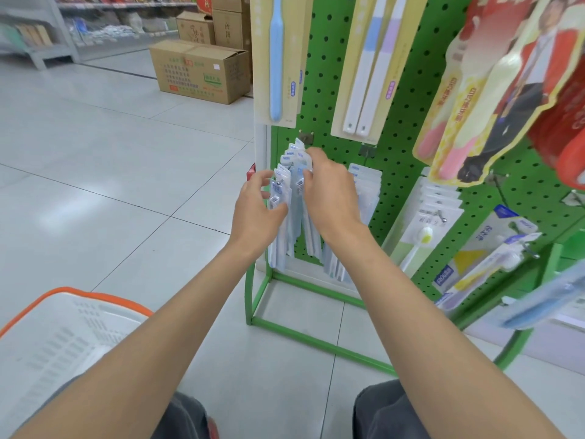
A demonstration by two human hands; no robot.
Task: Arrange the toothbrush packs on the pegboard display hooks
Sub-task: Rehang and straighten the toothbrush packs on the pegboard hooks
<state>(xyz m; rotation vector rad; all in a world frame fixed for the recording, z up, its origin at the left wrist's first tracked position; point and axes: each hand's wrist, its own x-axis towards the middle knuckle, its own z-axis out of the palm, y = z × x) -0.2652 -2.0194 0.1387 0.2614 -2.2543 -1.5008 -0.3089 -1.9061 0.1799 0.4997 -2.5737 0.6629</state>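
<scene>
Ahead, at full reach, left hand (257, 213) and right hand (330, 191) gripping toothbrush packs (294, 205)

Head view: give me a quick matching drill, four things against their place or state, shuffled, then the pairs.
1 left hand
2 basket
3 cardboard box
4 blue toothbrush pack

A on the floor, beyond the stand
B hanging high on the green pegboard
C orange-rimmed, bottom left
D holding small toothbrush packs

Pairs: 1-D, 2-C, 3-A, 4-B
</scene>
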